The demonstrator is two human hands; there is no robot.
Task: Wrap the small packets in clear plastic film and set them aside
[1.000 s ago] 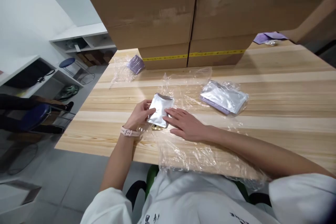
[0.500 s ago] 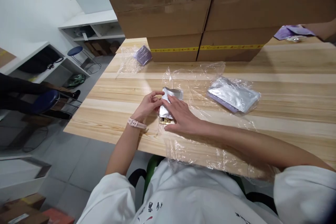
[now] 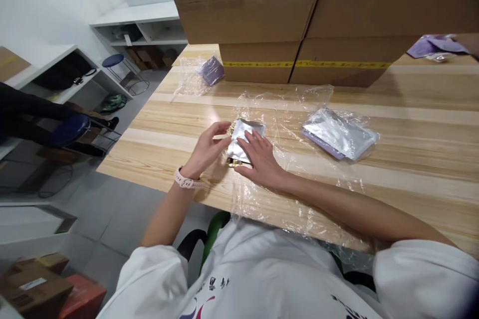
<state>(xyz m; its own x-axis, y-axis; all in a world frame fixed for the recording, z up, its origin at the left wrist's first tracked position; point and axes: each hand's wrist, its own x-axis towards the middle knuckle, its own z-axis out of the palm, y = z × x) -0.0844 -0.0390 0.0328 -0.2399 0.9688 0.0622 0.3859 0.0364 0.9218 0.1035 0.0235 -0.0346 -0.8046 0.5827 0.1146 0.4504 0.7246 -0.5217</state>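
Note:
A small silver foil pouch (image 3: 236, 150) lies flat on the table, on top of a gold packet (image 3: 234, 162) whose edges show at the pouch's left and near sides. My right hand (image 3: 264, 162) rests on the pouch with its fingers spread. At the left edge, my left hand (image 3: 207, 149) has thumb and forefinger apart, close to the pouch and gold packet; its other fingers are partly hidden. Clear plastic wrap (image 3: 288, 114) is spread around and under the pouch. To the right lie larger silver and purple pouches (image 3: 340, 132) in clear plastic.
Cardboard boxes (image 3: 258, 62) with yellow tape stand across the back of the wooden table (image 3: 149, 147). A purple packet (image 3: 212, 71) lies at the back left, and purple pieces (image 3: 434, 47) at the far right. Blue stools (image 3: 71, 128) stand on the floor at left, near a person's legs (image 3: 30, 107).
My left hand has let go of the pouch's edge and spread its thumb and forefinger. My right hand has moved further onto the pouch. The view has shifted, showing boxes on the floor.

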